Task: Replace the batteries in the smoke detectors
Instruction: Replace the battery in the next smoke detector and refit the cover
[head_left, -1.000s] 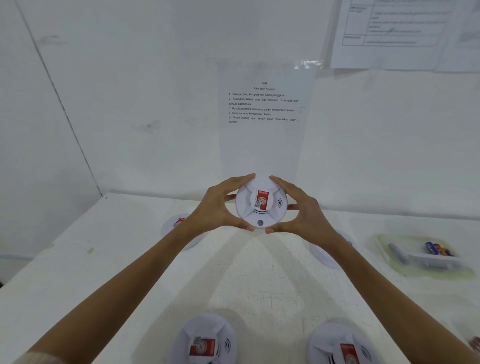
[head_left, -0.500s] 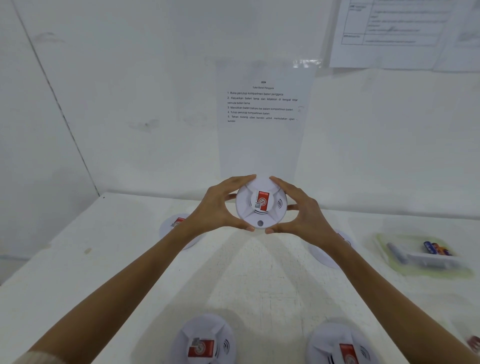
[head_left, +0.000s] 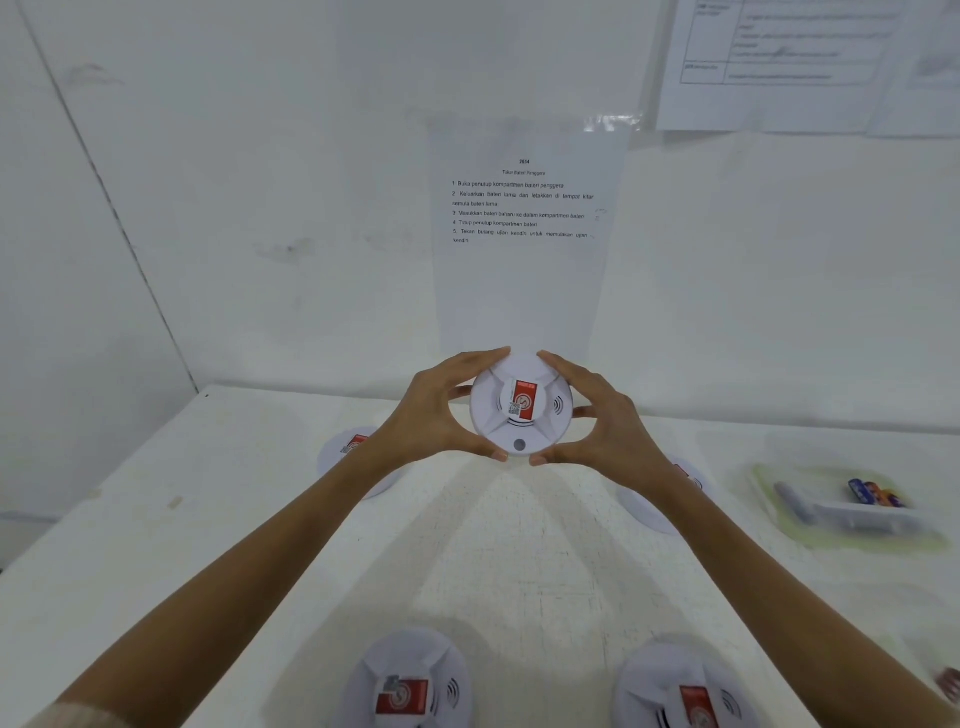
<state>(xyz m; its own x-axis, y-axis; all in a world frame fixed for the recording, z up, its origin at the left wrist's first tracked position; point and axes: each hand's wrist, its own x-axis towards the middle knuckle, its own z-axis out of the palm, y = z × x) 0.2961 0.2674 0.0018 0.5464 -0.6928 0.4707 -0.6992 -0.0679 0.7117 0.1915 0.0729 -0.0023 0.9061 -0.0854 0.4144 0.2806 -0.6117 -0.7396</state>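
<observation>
A round white smoke detector (head_left: 521, 408) with a red sticker is held up in front of me, face toward the camera, above the white table (head_left: 519, 545). My left hand (head_left: 434, 415) grips its left rim, fingers over the top and thumb underneath. My right hand (head_left: 605, 421) grips the right rim in the same way. Two more detectors lie at the near edge, one at the left (head_left: 410, 680) and one at the right (head_left: 685, 691). Another detector (head_left: 345, 452) lies behind my left forearm, and one (head_left: 649, 501) is partly hidden behind my right forearm.
A pale green tray (head_left: 769, 483) at the right holds batteries (head_left: 875, 493) and a white inner box. An instruction sheet (head_left: 522, 208) is taped to the wall ahead, another paper (head_left: 805, 57) at the upper right. The wall corner runs down the left.
The detector and both hands have stayed almost still; the sticker appears turned very slightly.
</observation>
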